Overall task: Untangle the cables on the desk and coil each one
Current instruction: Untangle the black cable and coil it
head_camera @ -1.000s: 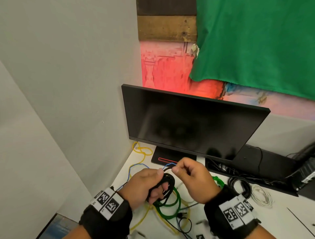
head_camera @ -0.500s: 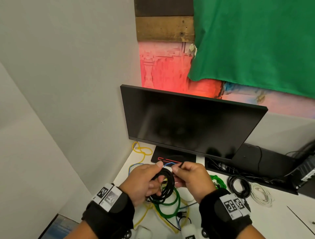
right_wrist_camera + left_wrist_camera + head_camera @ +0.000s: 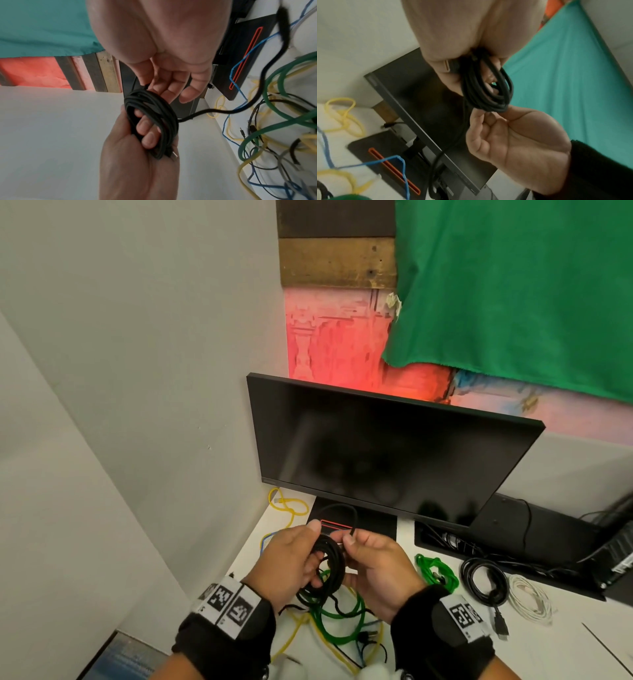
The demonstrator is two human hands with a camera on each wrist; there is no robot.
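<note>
My left hand grips a black cable coil above the desk, in front of the monitor. Its fingers pass through the coil, and the plug end lies against the palm. My right hand pinches the same cable's free strand, which arches above both hands. From the coil, a loose black length trails down to the desk. Below the hands, green, yellow and blue cables lie tangled. In the left wrist view the coil hangs between both hands.
A dark monitor stands right behind the hands, with walls close on the left. Three coiled cables lie at the right: green, black and white. A yellow loop sits by the monitor's base. Black boxes and wires fill the far right.
My right hand has brought the free black strand round to the coil, so a fresh loop now arches above the hands. The left hand keeps its grip on the coil.
</note>
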